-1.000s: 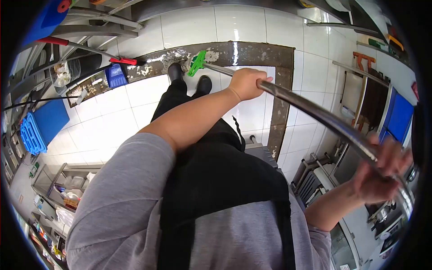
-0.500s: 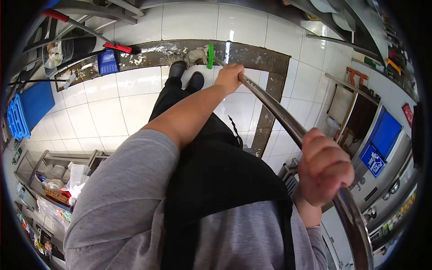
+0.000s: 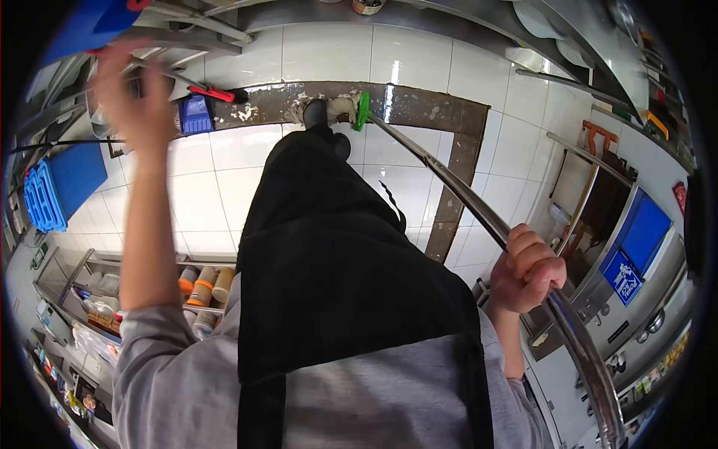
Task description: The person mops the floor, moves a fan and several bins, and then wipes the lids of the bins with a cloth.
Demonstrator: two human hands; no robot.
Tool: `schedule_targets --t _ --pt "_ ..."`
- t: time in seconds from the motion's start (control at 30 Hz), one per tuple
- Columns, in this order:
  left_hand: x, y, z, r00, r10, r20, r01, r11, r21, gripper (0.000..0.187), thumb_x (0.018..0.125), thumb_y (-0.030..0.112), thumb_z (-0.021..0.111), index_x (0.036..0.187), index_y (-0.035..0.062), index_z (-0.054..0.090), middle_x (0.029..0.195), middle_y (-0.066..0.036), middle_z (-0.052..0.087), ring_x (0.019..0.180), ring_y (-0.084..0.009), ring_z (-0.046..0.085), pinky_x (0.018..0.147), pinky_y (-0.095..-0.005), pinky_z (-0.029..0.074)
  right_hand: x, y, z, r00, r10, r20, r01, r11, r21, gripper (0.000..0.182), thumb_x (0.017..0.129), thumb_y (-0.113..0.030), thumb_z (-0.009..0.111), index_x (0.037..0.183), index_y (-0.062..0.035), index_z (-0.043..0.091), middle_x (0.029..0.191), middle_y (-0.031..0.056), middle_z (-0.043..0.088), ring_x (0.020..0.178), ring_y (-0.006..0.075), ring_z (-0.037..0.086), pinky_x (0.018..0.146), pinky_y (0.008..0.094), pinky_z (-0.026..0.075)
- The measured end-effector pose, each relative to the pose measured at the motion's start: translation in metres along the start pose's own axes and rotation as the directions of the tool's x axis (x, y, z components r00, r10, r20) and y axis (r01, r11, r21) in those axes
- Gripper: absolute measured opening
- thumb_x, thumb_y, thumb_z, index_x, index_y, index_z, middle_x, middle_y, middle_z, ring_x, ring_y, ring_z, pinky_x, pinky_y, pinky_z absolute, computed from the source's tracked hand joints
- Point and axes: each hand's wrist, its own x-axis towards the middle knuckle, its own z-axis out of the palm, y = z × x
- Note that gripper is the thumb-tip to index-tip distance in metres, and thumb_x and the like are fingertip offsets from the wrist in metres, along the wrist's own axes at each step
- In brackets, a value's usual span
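Note:
My right hand (image 3: 527, 268) is closed around the metal handle of a mop (image 3: 456, 183), which slants down to the floor. At its far end are a green clamp (image 3: 363, 111) and off-white strings (image 3: 344, 109), beside my dark boots (image 3: 315, 114). My left hand (image 3: 134, 105) is off the mop, raised at the upper left and smeared by motion, with its fingers apart. It overlaps a long-handled tool with a red end (image 3: 218, 93) in this view. Close by, a blue dustpan (image 3: 195, 114) stands on the floor.
A dark, wet strip (image 3: 419, 105) crosses the white tiled floor (image 3: 217, 194). Blue crates (image 3: 43, 198) are at the left, below shelving. A rack holds orange-and-white containers (image 3: 202, 286) at lower left. Steel counters (image 3: 299, 16) line the far side, and an orange object (image 3: 600, 136) is at right.
My left hand has let go of the mop handle and swung to the upper left. My right hand keeps its grip. A blue object has come into view at the top left.

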Motion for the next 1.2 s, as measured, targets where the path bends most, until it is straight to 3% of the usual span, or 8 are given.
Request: schedule_targets --t 0.13,0.2,0.27,0.53,0.57,0.67,0.87,1.2 --pt "0.139 -0.047 -0.04 0.976 0.121 -0.181 -0.081 0.973 0.215 0.023 0.088 0.018 0.069 0.108 0.0075 0.069 0.112 -0.008 0.067 0.098 -0.0219 0.065 0.086 -0.0328 0.049 0.025 0.001 0.017 1.0 0.028 0.002 -0.028 0.999 -0.032 0.031 0.095 -0.022 0.055 0.072 -0.0083 0.039 0.051 0.0031 0.04 0.047 0.0169 0.037 0.052 0.0343 0.031" --pt "0.204 -0.084 -0.027 0.516 0.822 -0.241 -0.352 0.459 0.815 0.024 0.087 0.024 0.064 0.102 0.0065 0.056 0.096 -0.005 0.058 0.084 -0.0155 0.06 0.071 -0.0223 0.05 0.037 0.002 0.021 1.0 0.022 -0.008 -0.023 0.999 -0.038 0.032 0.095 -0.022 0.055 0.071 -0.0078 0.039 0.052 0.0037 0.04 0.047 0.0175 0.037 0.051 0.0345 0.031" --pt "0.197 -0.079 -0.065 0.922 0.329 0.203 -0.373 0.618 0.692 0.033 0.087 0.036 0.065 0.104 0.0085 0.058 0.104 -0.008 0.058 0.094 -0.018 0.058 0.08 -0.0387 0.051 0.047 0.004 0.02 0.997 0.046 -0.058 -0.048 0.998 -0.036 0.032 0.095 -0.022 0.055 0.071 -0.0072 0.039 0.051 0.0038 0.041 0.047 0.0177 0.038 0.051 0.0346 0.032" --pt "0.242 -0.053 -0.065 0.984 -0.037 0.174 0.002 0.98 0.198 0.036 0.089 0.041 0.063 0.106 0.0105 0.06 0.115 -0.012 0.054 0.108 -0.0233 0.054 0.089 -0.0561 0.045 0.072 0.004 0.034 0.988 0.104 -0.111 -0.115 0.988 -0.098 0.033 0.094 -0.022 0.057 0.069 -0.0075 0.04 0.052 0.0042 0.041 0.047 0.0183 0.039 0.052 0.0355 0.035" --pt "0.268 -0.061 -0.103 0.769 0.172 0.616 -0.335 0.928 0.16 0.035 0.087 0.039 0.067 0.111 0.0142 0.061 0.12 -0.013 0.052 0.114 -0.0262 0.05 0.094 -0.0651 0.036 0.075 0.004 0.034 0.988 0.104 -0.116 -0.116 0.988 -0.098 0.033 0.094 -0.022 0.057 0.069 -0.0075 0.04 0.052 0.0042 0.041 0.047 0.0183 0.039 0.052 0.0355 0.035" --pt "0.232 -0.13 -0.104 0.917 -0.05 0.396 -0.147 0.881 0.45 0.032 0.096 0.023 0.058 0.121 0.0056 0.065 0.124 -0.013 0.062 0.104 -0.022 0.065 0.093 -0.0313 0.049 0.09 0.006 0.034 0.978 0.143 -0.152 -0.16 0.981 -0.109 0.032 0.094 -0.02 0.056 0.07 -0.0077 0.04 0.052 0.0046 0.041 0.049 0.0186 0.039 0.053 0.0356 0.035" --pt "0.237 -0.132 -0.117 0.75 -0.468 0.467 0.38 0.883 0.275 0.041 0.101 0.029 0.049 0.131 0.0022 0.056 0.132 -0.015 0.057 0.117 -0.0189 0.057 0.102 -0.0301 0.043 0.128 0.018 0.036 0.979 0.173 -0.108 -0.182 0.98 -0.08 0.031 0.094 -0.019 0.056 0.07 -0.0079 0.039 0.053 0.0046 0.042 0.05 0.0187 0.039 0.054 0.0363 0.035" --pt "0.242 -0.107 -0.107 0.787 -0.407 0.464 0.223 0.888 0.402 0.051 0.098 0.04 0.051 0.131 0.0016 0.056 0.131 -0.016 0.057 0.117 -0.0229 0.056 0.1 -0.0347 0.044 0.166 0.03 0.042 0.982 0.181 -0.057 -0.185 0.979 -0.085 0.03 0.095 -0.018 0.054 0.071 -0.0076 0.04 0.054 0.005 0.043 0.05 0.0179 0.04 0.053 0.0355 0.035"
